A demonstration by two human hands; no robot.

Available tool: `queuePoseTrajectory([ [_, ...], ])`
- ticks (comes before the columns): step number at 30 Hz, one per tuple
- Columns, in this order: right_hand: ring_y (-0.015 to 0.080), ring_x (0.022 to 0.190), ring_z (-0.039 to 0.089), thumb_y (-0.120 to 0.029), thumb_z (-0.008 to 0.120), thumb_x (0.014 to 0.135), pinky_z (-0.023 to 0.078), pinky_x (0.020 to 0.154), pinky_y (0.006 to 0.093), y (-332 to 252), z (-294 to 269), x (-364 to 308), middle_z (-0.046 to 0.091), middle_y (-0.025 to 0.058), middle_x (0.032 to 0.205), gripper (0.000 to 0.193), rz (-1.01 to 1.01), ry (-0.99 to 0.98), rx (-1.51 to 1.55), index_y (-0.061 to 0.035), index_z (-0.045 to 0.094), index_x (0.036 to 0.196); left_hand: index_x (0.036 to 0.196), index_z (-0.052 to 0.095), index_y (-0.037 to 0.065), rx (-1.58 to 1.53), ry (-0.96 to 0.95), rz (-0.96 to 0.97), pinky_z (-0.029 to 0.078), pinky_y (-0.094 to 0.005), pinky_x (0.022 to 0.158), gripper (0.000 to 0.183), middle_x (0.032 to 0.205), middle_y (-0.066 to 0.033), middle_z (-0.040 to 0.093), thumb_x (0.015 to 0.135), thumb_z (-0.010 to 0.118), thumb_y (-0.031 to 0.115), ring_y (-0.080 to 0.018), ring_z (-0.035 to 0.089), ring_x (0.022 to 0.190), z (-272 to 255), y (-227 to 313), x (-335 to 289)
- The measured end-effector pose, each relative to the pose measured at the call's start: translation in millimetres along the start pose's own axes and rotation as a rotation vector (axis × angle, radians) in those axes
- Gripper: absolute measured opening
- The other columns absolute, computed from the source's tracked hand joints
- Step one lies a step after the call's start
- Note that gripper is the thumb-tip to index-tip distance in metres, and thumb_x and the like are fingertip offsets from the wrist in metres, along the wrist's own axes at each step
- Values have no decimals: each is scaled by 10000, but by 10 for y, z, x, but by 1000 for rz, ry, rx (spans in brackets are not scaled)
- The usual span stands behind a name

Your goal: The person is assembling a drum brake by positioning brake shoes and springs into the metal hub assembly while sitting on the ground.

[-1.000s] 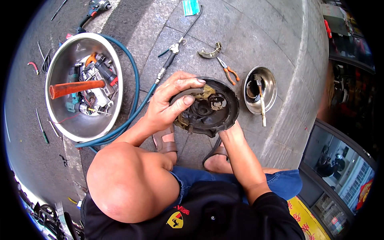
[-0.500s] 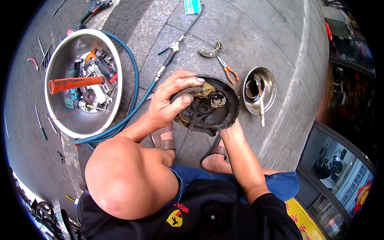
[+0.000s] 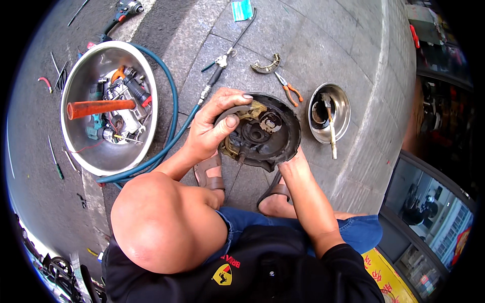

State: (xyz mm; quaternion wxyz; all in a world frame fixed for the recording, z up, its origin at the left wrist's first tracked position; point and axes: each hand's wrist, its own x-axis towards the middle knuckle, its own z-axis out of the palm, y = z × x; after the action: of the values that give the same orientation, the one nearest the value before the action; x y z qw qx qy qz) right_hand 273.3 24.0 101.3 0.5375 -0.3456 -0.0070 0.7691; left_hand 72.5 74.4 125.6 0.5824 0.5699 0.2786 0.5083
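Note:
Between my hands is a round black brake plate [image 3: 284,132], greasy inside, with a metal pivot and yellowish grease on it. My left hand [image 3: 218,121] grips its left side, fingers over a curved brake shoe [image 3: 235,112] at the rim and thumb pressed on the inner side. From below, my right hand [image 3: 291,157] supports the plate; its fingers are hidden behind it. Beyond the plate, a loose curved brake shoe [image 3: 266,65] lies on the paving. Beside that are orange-handled pliers [image 3: 289,92].
At left stands a big steel basin [image 3: 76,146] of tools, with an orange-handled hammer [image 3: 101,108] across it. A blue hose [image 3: 174,101] curls round it to an air gun [image 3: 217,73]. To the right, a small steel bowl [image 3: 345,113] holds a brush [image 3: 331,123].
The plate has tilted slightly in my hands, showing more of its inside. My left thumb has shifted a little left. The whole view has moved slightly.

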Motion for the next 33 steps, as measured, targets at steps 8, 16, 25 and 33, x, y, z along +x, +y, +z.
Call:
queuePoseTrajectory([
  [8,226,1067,624,-189,569,941,518,941,346,4,-62,-33,632,141,1199,348,-17,-33,-156,-19,557,1245,1169,633,22,26,-61,14,422,-373,954,339,1123,-142,610,914,615,244,-254,558,1087,37,85,31],
  [16,202,1061,628,-180,558,956,523,927,328,16,-218,-48,644,111,1199,328,18,15,54,-45,565,1255,1183,619,26,56,-137,73,401,-399,975,384,1183,-181,565,923,603,309,-291,533,1122,9,99,12],
  [25,200,970,646,-222,554,971,545,884,317,-18,-6,13,663,106,1080,269,-41,-177,-4,-52,620,1169,1186,609,34,67,-168,178,457,-396,894,381,1158,-213,566,938,589,322,-306,575,1043,-29,128,28],
  [33,234,1055,604,-138,565,941,528,934,376,-63,129,90,635,127,1119,223,-65,-311,136,-103,682,1128,1147,655,26,50,-122,231,477,-383,852,399,1100,-209,593,875,663,318,-311,593,999,-56,113,49],
])
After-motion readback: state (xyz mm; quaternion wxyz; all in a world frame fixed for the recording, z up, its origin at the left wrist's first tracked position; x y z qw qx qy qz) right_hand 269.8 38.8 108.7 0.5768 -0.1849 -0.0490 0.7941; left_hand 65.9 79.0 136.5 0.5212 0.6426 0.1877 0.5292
